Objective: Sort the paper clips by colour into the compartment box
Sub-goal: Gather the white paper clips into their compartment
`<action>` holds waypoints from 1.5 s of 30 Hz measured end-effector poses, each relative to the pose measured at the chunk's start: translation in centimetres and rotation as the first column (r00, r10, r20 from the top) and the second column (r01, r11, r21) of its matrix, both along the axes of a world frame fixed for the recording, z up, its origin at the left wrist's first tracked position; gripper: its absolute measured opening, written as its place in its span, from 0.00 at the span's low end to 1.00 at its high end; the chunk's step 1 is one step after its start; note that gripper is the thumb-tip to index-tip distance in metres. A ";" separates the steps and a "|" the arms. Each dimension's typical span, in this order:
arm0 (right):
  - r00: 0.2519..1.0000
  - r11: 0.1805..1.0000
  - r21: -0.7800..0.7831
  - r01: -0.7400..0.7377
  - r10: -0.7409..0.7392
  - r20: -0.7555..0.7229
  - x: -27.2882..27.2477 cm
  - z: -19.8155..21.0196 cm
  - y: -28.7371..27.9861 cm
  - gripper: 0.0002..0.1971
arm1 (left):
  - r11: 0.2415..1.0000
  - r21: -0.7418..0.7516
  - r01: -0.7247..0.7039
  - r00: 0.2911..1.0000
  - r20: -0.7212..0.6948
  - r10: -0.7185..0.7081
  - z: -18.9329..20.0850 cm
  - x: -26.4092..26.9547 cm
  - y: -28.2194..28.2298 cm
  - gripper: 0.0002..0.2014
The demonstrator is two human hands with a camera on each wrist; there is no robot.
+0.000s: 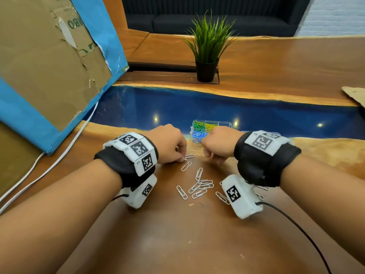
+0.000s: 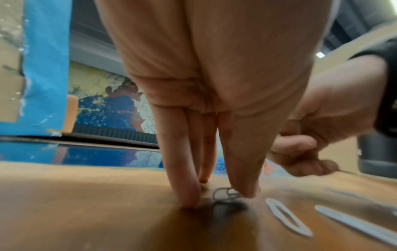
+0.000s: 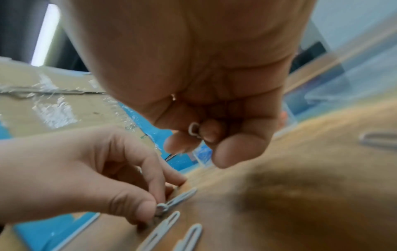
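Several white paper clips (image 1: 199,186) lie scattered on the wooden table between my wrists. My left hand (image 1: 171,144) is down on the table, its fingertips (image 2: 189,198) pinching one end of a white clip (image 1: 189,156) that lies flat; the same clip (image 3: 178,199) shows in the right wrist view. My right hand (image 1: 217,145) is curled just above the table, holding white clips (image 3: 194,129) inside its fist. The clear compartment box (image 1: 227,123) sits just beyond both hands, with green, yellow and blue clips in separate compartments.
A cardboard panel with blue edging (image 1: 49,66) leans at the left, with white cables (image 1: 65,149) below it. A potted plant (image 1: 207,52) stands behind the blue resin strip (image 1: 276,113). A cardboard scrap (image 1: 355,94) lies at the far right.
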State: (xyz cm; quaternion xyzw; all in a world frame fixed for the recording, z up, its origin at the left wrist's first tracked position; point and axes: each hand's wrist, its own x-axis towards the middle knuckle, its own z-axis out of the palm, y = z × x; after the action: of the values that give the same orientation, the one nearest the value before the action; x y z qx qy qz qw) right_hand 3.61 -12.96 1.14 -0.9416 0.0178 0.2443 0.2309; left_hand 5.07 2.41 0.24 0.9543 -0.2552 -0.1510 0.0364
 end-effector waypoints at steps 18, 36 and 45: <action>0.966 0.970 -0.152 -0.188 0.210 0.150 -0.1 -0.3 2.7 0.14 | 0.924 -0.273 -0.269 0.937 -0.298 0.184 0.4 -1.0 1.1 0.12; 0.928 0.883 -0.372 -0.287 0.353 0.119 -0.4 -1.1 1.1 0.12 | 0.992 0.106 -0.062 0.998 0.034 0.058 -0.2 -2.1 -2.8 0.08; 0.992 0.885 0.452 0.109 -0.066 -0.110 -1.2 -0.8 -1.7 0.09 | 0.989 -0.055 -0.138 0.982 -0.135 0.129 -0.3 -2.0 -1.7 0.10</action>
State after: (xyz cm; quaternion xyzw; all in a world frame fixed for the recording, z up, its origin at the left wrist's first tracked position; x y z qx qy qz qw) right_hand 2.39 -14.68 0.32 -0.8471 0.0129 0.2735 0.4555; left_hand 3.11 0.70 -0.04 0.9557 -0.1924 -0.2022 0.0937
